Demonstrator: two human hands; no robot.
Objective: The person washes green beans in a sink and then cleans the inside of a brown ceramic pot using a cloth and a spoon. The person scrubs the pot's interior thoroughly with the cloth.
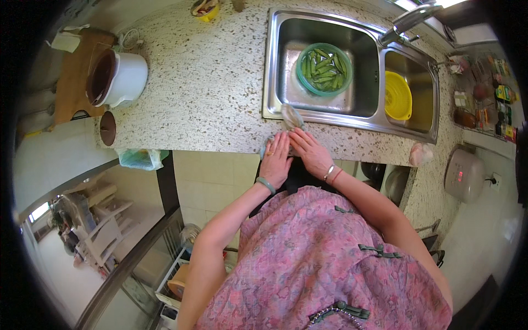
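Note:
Both my hands are at the counter's front edge, just below the big sink basin. My left hand lies with its fingers stretched forward, over a bit of pale bluish cloth. Beside it, my right hand is also stretched out flat, its fingertips close to the left fingers. A crumpled greyish cloth lies over the sink's front rim, just beyond my fingertips. What lies under my palms is hidden. In the basin stands a green bowl with several green pods in it.
A yellow strainer sits in the smaller basin under the faucet. At left stand a white pot and a brown round lid; a bag-lined bin hangs at the counter edge. A wall rack holds jars at right.

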